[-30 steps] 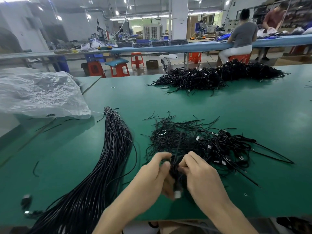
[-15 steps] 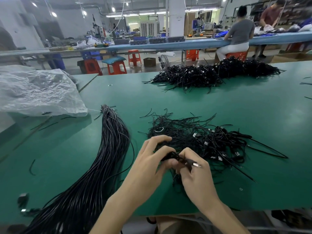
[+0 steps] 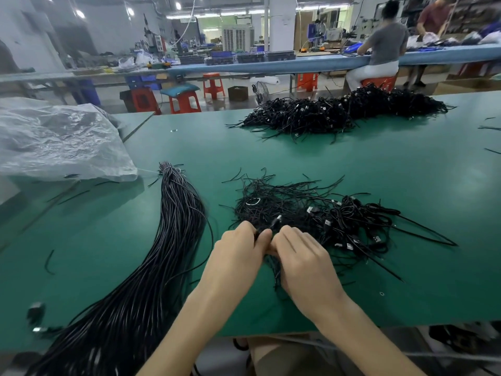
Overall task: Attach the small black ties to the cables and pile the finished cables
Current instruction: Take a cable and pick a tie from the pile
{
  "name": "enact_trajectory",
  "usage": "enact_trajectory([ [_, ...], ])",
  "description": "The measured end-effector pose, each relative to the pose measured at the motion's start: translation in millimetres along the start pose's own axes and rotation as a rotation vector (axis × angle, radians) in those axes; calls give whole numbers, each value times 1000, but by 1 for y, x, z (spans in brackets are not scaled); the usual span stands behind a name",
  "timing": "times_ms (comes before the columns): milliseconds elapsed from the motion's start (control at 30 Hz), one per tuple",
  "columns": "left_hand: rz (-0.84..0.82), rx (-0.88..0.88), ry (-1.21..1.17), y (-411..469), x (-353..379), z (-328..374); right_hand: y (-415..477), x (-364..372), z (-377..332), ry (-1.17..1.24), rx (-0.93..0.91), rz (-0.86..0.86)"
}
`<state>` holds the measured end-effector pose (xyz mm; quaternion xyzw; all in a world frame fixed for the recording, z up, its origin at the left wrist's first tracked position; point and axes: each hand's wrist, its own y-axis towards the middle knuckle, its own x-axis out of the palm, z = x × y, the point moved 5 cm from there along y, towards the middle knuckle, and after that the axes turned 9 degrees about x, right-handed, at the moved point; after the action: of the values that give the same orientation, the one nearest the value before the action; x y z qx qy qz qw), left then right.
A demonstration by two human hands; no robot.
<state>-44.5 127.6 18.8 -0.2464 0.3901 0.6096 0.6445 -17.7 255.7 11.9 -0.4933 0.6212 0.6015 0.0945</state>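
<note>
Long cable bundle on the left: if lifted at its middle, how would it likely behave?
The cable bundle would probably droop, since it lies limply curved across the table. It fans out toward the near edge, so strands would likely splay.

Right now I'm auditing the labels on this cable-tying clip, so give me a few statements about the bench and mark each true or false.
1. The left hand and right hand together grip a black cable. True.
2. The long bundle of straight cables lies to the right of the hands. False: it lies to their left, running toward the table's near edge.
3. A large pile of black cables sits at the far side of the green table. True.
4. The clear plastic bag is draped over that large pile. False: the bag lies at the far left, well apart from it.
</note>
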Motion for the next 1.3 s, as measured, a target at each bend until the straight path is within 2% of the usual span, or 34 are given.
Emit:
enact_trajectory([
  [67,-48,-15,-129,3,-2,1,-2,0,2,-32,-8,-9],
  [133,-113,12,-360,6,-5,-2,-4,-2,12,-11,44,-11],
  [200,-246,98,-605,3,-5,-2,-5,-5,20,15,77,-3],
  [233,-314,165,-645,0,-5,0,-5,-5,21,28,88,-1],
  [333,-352,292,-523,-1,-1,1,-5,-1,20,116,151,-12],
  [500,-128,297,-123,5,1,-6,-7,2,17,251,213,-12],
  [567,-69,308,113,1,2,0,-5,1,18,291,249,19],
  [667,18,331,334,-5,3,8,-6,6,24,391,360,-3],
  [733,19,284,367,-6,6,9,-8,7,26,410,369,-6],
  [800,-9,210,357,-4,11,7,-8,4,23,307,294,23],
  [967,-202,27,66,7,17,-8,-19,4,18,-54,63,58],
  [1167,-344,56,-49,8,20,-18,-25,-2,18,-61,-18,53],
  [1233,-343,83,11,8,19,-22,-23,-2,21,-121,41,-25],
  [1300,-353,139,69,8,21,-23,-21,1,22,-228,12,-158],
])
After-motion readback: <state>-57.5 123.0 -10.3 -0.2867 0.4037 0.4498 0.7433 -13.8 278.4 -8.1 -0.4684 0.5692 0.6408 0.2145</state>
